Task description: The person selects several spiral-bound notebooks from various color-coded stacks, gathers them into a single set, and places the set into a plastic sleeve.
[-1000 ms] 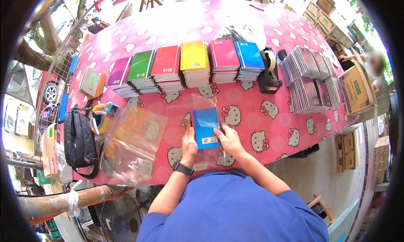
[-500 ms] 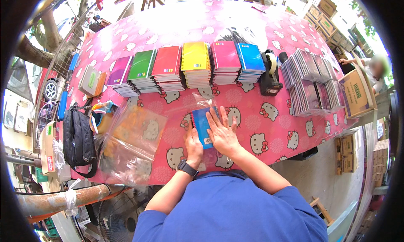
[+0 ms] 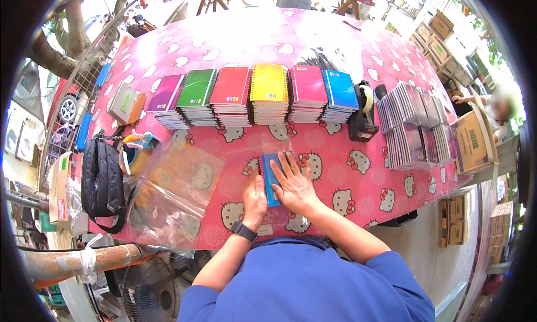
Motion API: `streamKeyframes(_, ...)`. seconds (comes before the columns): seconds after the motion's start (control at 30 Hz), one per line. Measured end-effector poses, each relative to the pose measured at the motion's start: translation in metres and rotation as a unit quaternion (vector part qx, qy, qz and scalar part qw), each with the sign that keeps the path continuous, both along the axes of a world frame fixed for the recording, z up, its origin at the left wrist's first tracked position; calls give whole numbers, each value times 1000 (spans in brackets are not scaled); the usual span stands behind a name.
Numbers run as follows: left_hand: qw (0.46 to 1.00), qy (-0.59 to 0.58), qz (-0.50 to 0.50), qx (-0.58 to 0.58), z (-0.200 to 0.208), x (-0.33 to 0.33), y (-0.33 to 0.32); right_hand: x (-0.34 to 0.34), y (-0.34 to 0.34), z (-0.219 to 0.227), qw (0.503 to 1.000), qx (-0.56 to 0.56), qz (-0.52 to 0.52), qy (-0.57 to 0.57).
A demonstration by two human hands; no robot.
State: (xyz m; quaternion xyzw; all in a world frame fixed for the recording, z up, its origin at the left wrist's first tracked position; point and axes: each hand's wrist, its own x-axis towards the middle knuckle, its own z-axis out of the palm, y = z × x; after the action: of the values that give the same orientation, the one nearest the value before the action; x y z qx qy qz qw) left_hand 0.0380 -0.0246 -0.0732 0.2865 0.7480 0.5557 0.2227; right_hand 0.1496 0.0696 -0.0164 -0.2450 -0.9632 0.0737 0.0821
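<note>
A small blue spiral-bound notebook point(image 3: 267, 179) lies in front of me on the table, its coil along the left side. Clear plastic film glints just beyond its top edge. My left hand point(image 3: 255, 200), with a dark watch on the wrist, holds the notebook's coiled left edge, fingers together. Across the cover lies my right hand point(image 3: 294, 183), flat with fingers spread, hiding much of the cover. Clear plastic bags point(image 3: 184, 196) spread over the cloth to the left of my left hand.
Stacks of notebooks in several colours, a yellow one point(image 3: 270, 82) among them, line the table beyond my hands. A black tape dispenser point(image 3: 362, 118) and wrapped notebook bundles point(image 3: 411, 129) stand right. A black bag point(image 3: 103, 182) lies left. Another person stands behind a carton point(image 3: 474, 134).
My right hand stays spread on the cover and has shifted slightly over the notebook. My left hand remains at the coiled edge. The whole view has tilted a little.
</note>
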Motion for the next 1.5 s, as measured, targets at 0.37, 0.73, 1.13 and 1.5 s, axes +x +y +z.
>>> streamKeyframes(0.37, 977, 176, 120, -2, 7, -48, -39, -2, 0, 1, 999, -32, -4, -23)
streamKeyframes(0.73, 981, 153, -121, 5, 67, 11, -28, -26, 28, 26, 933, -333, -21, 132)
streamKeyframes(1.13, 988, -68, 91, 105, 36, -58, -30, -30, 13, 22, 983, -177, -12, 48)
streamKeyframes(1.5, 934, -158, -288, -142, 37, -140, 82, -31, 9, 23, 986, -155, 12, 66)
